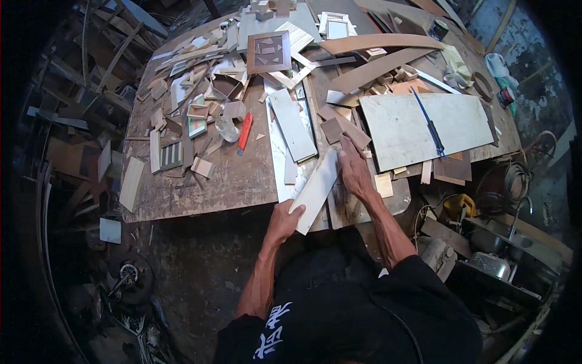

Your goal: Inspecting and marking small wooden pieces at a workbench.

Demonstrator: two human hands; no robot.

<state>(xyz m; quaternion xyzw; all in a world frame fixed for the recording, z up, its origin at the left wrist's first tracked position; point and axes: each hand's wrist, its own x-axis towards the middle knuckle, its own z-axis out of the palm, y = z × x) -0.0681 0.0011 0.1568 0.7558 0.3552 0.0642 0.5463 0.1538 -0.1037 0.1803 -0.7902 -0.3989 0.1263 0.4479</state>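
A pale, flat wooden board (318, 191) lies slantwise at the near edge of the bench. My left hand (284, 223) is closed on its near end, with the thumb on the upper face. My right hand (356, 170) lies along the board's far right side, its fingers stretched out and pointing away from me. The fingertips reach a brown wooden strip (354, 130) and are close to a small brown block (331, 130). Left of the board, a longer whitish panel (292, 125) with small holes rests on a white sheet.
A red utility knife (245, 133) lies left of the panels beside a clear jar (227, 129). On the right, a blue-handled tool (434, 136) rests on a wide pale board (388, 121). Wood offcuts and a brown frame (268, 52) crowd the bench (224, 188). A metal sink (521, 241) stands lower right.
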